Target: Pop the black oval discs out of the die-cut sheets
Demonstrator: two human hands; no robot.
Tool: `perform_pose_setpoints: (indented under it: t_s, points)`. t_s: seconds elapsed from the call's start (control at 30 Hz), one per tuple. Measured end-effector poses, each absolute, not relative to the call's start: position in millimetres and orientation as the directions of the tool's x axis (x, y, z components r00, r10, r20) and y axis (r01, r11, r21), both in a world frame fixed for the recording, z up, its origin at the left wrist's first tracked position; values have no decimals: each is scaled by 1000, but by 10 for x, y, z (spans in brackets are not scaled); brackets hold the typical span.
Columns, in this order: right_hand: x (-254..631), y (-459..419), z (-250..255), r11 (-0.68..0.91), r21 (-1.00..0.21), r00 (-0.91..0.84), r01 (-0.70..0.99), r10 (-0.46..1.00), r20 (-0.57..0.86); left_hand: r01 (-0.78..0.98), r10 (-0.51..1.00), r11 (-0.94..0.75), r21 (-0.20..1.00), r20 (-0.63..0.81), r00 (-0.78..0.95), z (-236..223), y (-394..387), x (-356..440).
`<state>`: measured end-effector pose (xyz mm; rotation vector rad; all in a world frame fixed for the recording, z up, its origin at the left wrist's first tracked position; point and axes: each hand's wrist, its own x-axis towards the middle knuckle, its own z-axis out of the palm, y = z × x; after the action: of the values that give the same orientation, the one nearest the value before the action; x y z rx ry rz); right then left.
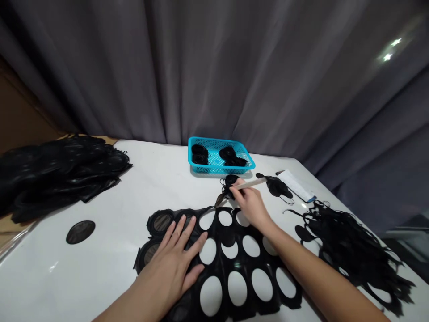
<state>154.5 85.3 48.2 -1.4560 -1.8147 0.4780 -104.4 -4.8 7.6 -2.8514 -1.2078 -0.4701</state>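
A black sheet (231, 264) punched with oval holes lies on the white table (110, 250) in front of me. My left hand (174, 264) rests flat on its left part, fingers spread, beside two oval pieces still set in the sheet. My right hand (250, 203) is closed at the sheet's far edge, pinching a thin pale stick-like tool (251, 183) that points to the right. Just beyond its fingers lies a small black piece (229, 183) with thin threads.
A blue plastic basket (217, 154) with several black pieces stands at the back. A heap of black sheets (56, 172) lies far left, black offcuts (351, 250) pile at right. A loose black oval (80, 231) lies at left. A white card (296, 185) and another black piece (278, 185) lie nearby.
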Motion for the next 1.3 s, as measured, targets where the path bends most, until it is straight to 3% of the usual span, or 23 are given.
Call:
perform_pose_setpoints:
  t_s: [0.13, 0.23, 0.37, 0.47, 0.53, 0.63, 0.73, 0.8, 0.9, 1.0, 1.1, 1.17, 1.23, 1.3]
  points:
    - [1879, 649, 666, 177, -829, 80, 530, 963, 257, 698, 691, -708, 105, 307, 655, 48, -27, -1077]
    - [2005, 255, 732, 50, -947, 44, 319, 997, 67, 703, 696, -701, 118, 328, 639, 126, -8, -1071]
    - [2416, -206, 761, -46, -985, 175, 168, 984, -16, 704, 739, -672, 231, 266, 619, 395, 55, -864]
    - [2991, -392, 699, -81, -944, 397, 320, 916, 56, 713, 781, -618, 330, 154, 606, 535, 166, -561]
    - [3363, -479, 623, -171, -813, 487, 557, 860, 153, 727, 800, -591, 349, 144, 582, 551, 260, -366]
    - [3673, -615, 541, -165, -577, 454, 800, 795, 402, 727, 818, -565, 389, 156, 553, 533, 375, -182]
    - [3549, -745, 571, -74, -557, 415, 827, 749, 516, 704, 831, -543, 458, 172, 529, 566, 411, -134]
    - [3243, -801, 634, -7, -704, 457, 710, 765, 454, 676, 834, -531, 511, 176, 522, 621, 393, -126]
    - [2616, -817, 703, 22, -963, 299, 270, 948, 106, 618, 833, -512, 597, 170, 526, 701, 322, -56]
    - [2072, -783, 690, -26, -993, 67, -115, 997, -33, 535, 832, -477, 698, 161, 531, 736, 195, 115]
    - [1873, -767, 666, -20, -957, 37, -289, 999, -32, 447, 820, -434, 782, 138, 555, 747, 23, 261]
    - [1993, -785, 667, -1, -968, 103, -251, 994, -28, 399, 805, -419, 816, 131, 579, 747, -71, 229]
    - [2299, -816, 661, 8, -998, 230, -55, 973, -5, 404, 793, -454, 794, 153, 589, 713, -108, 39]
    - [2719, -842, 628, -19, -965, 407, 261, 909, 92, 534, 792, -565, 629, 231, 566, 608, -87, -296]
